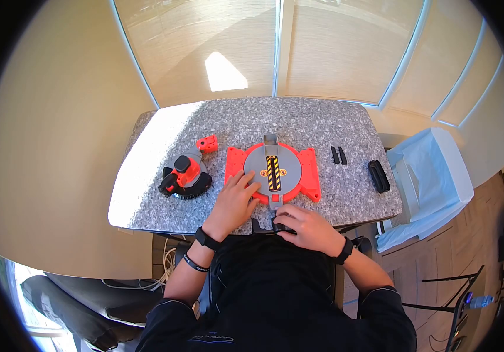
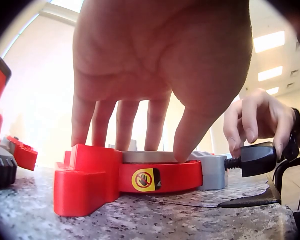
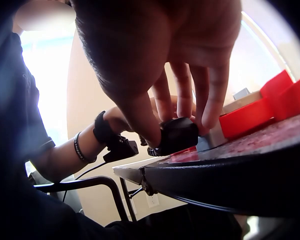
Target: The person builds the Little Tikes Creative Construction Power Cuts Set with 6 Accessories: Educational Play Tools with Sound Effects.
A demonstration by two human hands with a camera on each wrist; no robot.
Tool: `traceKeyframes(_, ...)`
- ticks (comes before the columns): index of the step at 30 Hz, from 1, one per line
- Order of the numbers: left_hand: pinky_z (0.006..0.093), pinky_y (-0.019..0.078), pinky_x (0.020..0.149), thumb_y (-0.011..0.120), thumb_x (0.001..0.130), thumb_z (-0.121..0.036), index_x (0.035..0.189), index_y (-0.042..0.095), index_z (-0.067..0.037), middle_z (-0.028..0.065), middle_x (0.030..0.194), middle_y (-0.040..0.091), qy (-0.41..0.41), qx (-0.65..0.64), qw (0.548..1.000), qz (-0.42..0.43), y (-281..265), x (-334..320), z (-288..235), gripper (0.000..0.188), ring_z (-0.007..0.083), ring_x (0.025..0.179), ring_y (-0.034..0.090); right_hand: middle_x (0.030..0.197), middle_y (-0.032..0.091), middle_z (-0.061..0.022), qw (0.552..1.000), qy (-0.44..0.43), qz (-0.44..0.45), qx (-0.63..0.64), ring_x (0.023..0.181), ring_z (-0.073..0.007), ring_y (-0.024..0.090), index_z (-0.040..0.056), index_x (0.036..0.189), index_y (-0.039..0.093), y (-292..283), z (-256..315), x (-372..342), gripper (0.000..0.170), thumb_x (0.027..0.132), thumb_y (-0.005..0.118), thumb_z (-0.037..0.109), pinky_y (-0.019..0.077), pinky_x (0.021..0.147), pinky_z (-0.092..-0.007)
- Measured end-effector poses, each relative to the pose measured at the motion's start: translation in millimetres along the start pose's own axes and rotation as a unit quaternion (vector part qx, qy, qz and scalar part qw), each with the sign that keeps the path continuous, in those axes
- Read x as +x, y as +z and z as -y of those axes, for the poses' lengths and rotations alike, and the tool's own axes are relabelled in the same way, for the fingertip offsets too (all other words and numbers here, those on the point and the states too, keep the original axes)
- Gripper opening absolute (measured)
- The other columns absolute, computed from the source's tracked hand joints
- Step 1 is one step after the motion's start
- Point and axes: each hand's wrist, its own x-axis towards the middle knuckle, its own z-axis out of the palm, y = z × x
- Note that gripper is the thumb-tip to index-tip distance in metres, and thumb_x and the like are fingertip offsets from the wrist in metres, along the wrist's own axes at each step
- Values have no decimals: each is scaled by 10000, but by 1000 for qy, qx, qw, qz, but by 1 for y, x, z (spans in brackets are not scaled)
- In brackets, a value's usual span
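Left of left fingers: red-and-black saw head (image 1: 188, 170), separate from base, seemingly left to mount. Left hand (image 1: 234, 202): fingers extended, tips on gray disc (image 1: 293, 164), seated in red base (image 1: 309, 171). Nearer body, right: right hand (image 1: 310, 227), fingers pinching black knob (image 2: 260, 159); threads (image 2: 233, 163) show, apparently only partly screwed in. Beyond right fingers: black strips (image 1: 343, 155), black part (image 1: 379, 176), unattached.

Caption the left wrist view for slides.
Left hand touches the gray disc on a red base; right hand grips a black knob.
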Motion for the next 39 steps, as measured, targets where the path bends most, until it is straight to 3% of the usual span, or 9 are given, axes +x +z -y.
traceKeyframes(5, 481, 463, 1129, 752, 899, -174, 1273, 674, -66, 180, 1480, 558, 1, -3, 1000, 0, 1, -1, 1, 398, 423, 1390, 502, 1177, 588, -98, 1000, 25, 9, 16, 1041, -313, 664, 42, 1078, 636, -1, 4, 0, 298, 837, 792, 122, 575, 855, -424)
traceKeyframes(8, 481, 461, 1130, 753, 899, -174, 1272, 673, -63, 182, 1482, 556, 1, -2, 1000, 1, 1, 0, 0, 398, 424, 1391, 499, 1162, 586, -108, 1000, 15, -12, 5, 1031, -316, 663, 42, 1110, 643, -1, 5, 0, 319, 842, 792, 129, 574, 856, -426)
traceKeyframes(17, 482, 462, 1130, 752, 897, -172, 1277, 674, -63, 187, 1481, 561, -1, 3, 1000, -4, 1, -1, 0, 403, 422, 1382, 511, 1182, 573, -125, 999, 31, 36, 6, 1026, -323, 667, 46, 1249, 669, -4, 4, -4, 412, 857, 775, 113, 571, 866, -422)
traceKeyframes(25, 508, 468, 1104, 752, 887, -192, 1337, 651, -80, 194, 1487, 550, -19, 24, 1000, -3, 3, -4, -2, 475, 423, 1355, 519, 1252, 590, -142, 996, 75, -5, 40, 1060, -356, 676, 51, 1299, 657, -4, -9, -7, 422, 882, 699, 4, 567, 908, -426)
traceKeyframes(28, 527, 472, 1073, 744, 889, -207, 1357, 639, -91, 191, 1484, 545, -16, 47, 999, -8, 2, -4, -3, 493, 416, 1332, 521, 1284, 591, -147, 993, 113, -1, 43, 1104, -373, 672, 50, 1301, 654, -10, -14, -5, 425, 885, 670, -32, 562, 940, -432)
traceKeyframes(34, 508, 465, 1063, 740, 900, -222, 1383, 636, -103, 177, 1479, 556, -18, 77, 997, -11, -1, -3, -4, 509, 387, 1304, 526, 1323, 600, -150, 992, 105, -18, 68, 1135, -386, 664, 51, 1281, 666, -10, -34, -3, 444, 853, 677, -66, 565, 955, -431)
traceKeyframes(39, 503, 451, 1077, 738, 906, -220, 1393, 641, -109, 176, 1473, 565, -24, 81, 996, -8, 0, -3, -3, 509, 383, 1292, 526, 1253, 625, -154, 992, 111, -26, 50, 1097, -392, 668, 41, 1249, 665, -16, -41, 4, 433, 832, 667, -76, 562, 938, -444)
